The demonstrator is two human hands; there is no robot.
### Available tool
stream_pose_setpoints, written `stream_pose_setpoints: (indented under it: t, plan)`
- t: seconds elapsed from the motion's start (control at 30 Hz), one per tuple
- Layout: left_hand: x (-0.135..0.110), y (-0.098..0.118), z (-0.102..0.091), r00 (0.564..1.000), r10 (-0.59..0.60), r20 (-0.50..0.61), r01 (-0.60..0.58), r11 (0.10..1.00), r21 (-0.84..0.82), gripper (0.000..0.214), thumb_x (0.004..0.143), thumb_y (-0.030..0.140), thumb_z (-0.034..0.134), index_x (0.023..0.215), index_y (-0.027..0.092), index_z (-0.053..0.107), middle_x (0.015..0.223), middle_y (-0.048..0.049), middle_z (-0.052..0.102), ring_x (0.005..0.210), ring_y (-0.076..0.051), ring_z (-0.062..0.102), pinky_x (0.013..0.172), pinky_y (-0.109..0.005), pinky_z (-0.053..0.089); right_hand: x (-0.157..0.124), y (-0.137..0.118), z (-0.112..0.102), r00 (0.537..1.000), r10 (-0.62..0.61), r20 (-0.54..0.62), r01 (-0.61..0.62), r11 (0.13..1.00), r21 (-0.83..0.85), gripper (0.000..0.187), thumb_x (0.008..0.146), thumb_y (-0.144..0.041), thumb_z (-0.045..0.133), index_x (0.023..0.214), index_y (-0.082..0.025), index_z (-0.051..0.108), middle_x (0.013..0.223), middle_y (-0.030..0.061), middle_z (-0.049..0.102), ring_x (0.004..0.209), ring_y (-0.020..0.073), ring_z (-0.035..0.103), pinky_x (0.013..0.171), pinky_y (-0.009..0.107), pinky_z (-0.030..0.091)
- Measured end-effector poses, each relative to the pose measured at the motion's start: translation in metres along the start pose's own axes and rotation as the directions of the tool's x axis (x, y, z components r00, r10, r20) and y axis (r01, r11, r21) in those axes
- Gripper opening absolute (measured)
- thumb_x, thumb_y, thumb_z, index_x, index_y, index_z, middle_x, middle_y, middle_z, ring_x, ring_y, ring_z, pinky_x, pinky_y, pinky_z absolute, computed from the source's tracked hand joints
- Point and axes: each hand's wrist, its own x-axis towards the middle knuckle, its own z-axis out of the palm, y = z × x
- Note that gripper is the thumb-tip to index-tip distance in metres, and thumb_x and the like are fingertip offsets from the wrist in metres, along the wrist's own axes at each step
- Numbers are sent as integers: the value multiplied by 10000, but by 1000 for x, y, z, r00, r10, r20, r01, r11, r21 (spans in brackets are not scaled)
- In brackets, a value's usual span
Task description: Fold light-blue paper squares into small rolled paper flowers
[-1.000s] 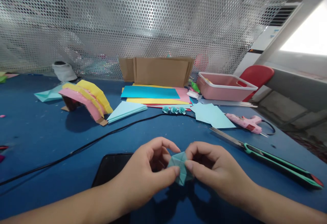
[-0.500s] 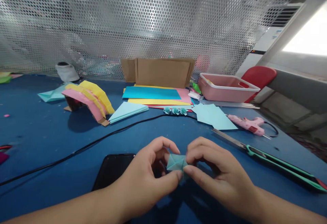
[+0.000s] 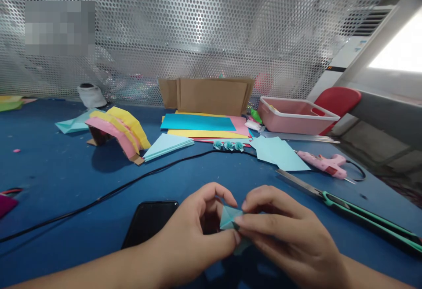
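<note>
Both my hands meet low in the middle of the view over a blue table [image 3: 59, 179]. My left hand [image 3: 194, 229] and my right hand [image 3: 283, 232] pinch a small folded teal paper piece [image 3: 228, 217] between thumbs and fingertips. Most of the paper is hidden by my fingers; a pointed corner shows between them. A black phone [image 3: 148, 223] lies flat just left of my left hand.
A black cable [image 3: 108, 194] crosses the table. Green-handled scissors [image 3: 356, 214] and a pink glue gun [image 3: 326, 164] lie to the right. Coloured paper sheets [image 3: 198, 124], three small teal paper roses [image 3: 228, 146], a pink tray [image 3: 296, 115], cardboard [image 3: 211, 93] and a pink-yellow paper arch [image 3: 118, 133] stand behind.
My fingers have closed tighter round the teal paper and turned it, so less of it shows. The view has shifted slightly; nothing else on the table moved.
</note>
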Motion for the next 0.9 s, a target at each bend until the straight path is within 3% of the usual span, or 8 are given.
stream_pose_setpoints:
  t: [0.13,0.3,0.6,0.7,0.8,0.9]
  plan:
    - [0,3,0,1000,3,7,-2,993,-122,329,705,221,728,874,204,446,629,85,491,574,-66,406,547,-200,308,-2,2,-1,999,-33,26,35,998,-52,339,762,25,591,1004,-171,728,916,92,632,819,157,657,701,214,579]
    - [-1,4,0,1000,1,-14,-3,990,-144,326,698,190,736,863,190,456,626,86,507,578,-57,424,554,-195,325,0,1,1,996,-87,24,89,991,-97,303,767,13,567,975,-125,738,924,111,631,809,151,660,693,202,580]
    - [-1,1,-4,1000,14,24,-8,979,-205,435,706,280,786,983,182,464,711,63,565,665,-70,523,644,-208,400,3,0,-2,998,-60,-2,60,997,-53,298,745,4,566,939,-139,740,970,119,638,802,150,683,694,206,585]
    - [-1,2,-4,1000,23,-1,-23,988,-150,400,731,312,765,982,178,483,655,82,520,625,-65,492,612,-199,378,1,2,-1,1000,13,7,-13,1000,9,304,771,-19,566,969,-184,726,990,99,634,837,150,679,715,211,581]
    - [-2,3,-4,999,41,-22,-43,994,-103,357,739,291,749,957,184,487,673,74,534,631,-74,502,615,-205,382,0,4,1,979,203,-21,-198,970,144,244,814,-107,602,1019,-218,672,925,59,643,813,152,669,677,222,577]
    - [-2,3,-4,995,66,-71,-64,998,26,277,758,286,724,917,183,522,679,64,539,631,-81,490,614,-210,384,1,5,3,940,338,40,-340,923,183,38,837,-198,617,820,-194,651,744,20,628,638,122,618,561,201,528]
